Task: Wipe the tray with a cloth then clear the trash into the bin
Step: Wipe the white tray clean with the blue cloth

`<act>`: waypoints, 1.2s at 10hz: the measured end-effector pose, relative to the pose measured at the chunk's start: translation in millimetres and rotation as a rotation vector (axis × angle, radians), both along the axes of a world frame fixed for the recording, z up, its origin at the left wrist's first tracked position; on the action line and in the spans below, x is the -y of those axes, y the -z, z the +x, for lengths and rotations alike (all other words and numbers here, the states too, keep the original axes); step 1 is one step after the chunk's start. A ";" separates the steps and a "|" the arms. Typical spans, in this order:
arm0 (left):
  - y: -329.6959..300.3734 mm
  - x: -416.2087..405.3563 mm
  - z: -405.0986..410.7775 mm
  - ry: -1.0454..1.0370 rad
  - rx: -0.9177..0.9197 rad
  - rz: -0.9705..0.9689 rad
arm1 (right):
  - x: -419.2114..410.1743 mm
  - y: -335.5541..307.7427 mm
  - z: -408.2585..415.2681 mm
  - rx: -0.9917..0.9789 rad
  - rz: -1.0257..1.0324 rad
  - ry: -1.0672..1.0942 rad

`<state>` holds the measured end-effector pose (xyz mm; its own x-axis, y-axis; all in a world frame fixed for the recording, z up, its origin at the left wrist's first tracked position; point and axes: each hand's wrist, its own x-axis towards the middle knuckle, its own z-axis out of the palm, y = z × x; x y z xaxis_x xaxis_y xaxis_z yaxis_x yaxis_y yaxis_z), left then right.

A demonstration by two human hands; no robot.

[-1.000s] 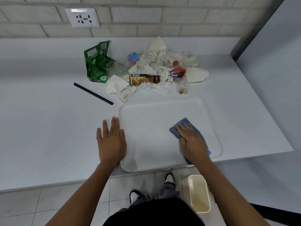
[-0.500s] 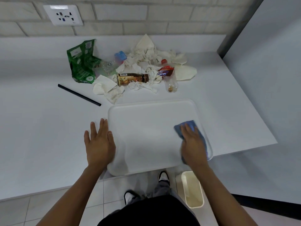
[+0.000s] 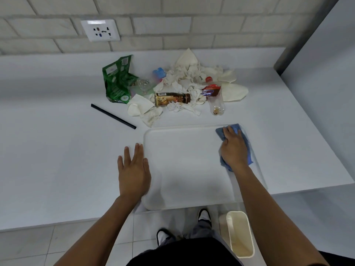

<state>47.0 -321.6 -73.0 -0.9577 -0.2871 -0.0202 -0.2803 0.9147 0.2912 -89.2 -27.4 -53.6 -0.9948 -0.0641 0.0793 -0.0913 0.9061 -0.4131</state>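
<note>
A white tray [image 3: 184, 166] lies at the counter's front edge, its near side overhanging. My right hand [image 3: 233, 148] presses a blue cloth [image 3: 247, 150] flat on the tray's far right corner, fingers spread over it. My left hand [image 3: 133, 170] rests flat on the counter against the tray's left rim, fingers straight. Behind the tray is a trash pile: crumpled white tissues [image 3: 189, 77], a brown bottle [image 3: 172, 99] on its side, a clear plastic bottle with a red label [image 3: 215, 98], a green packet [image 3: 118, 81]. A cream bin [image 3: 240, 235] stands on the floor below the tray's right side.
A black straw [image 3: 113, 116] lies on the white counter [image 3: 57, 150] left of the pile. A brick wall with a socket [image 3: 100, 30] backs the counter. A grey partition [image 3: 326, 64] rises on the right. My shoes [image 3: 204, 215] show on the tiled floor.
My right hand has slid the blue cloth from the tray's near right area up to its far right corner. My left hand has stayed at the tray's left rim.
</note>
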 end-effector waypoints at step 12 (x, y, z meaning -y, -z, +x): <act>3.3 -2.6 -1.4 -0.076 0.023 0.028 | 137.3 11.6 72.0 -0.008 0.059 -0.459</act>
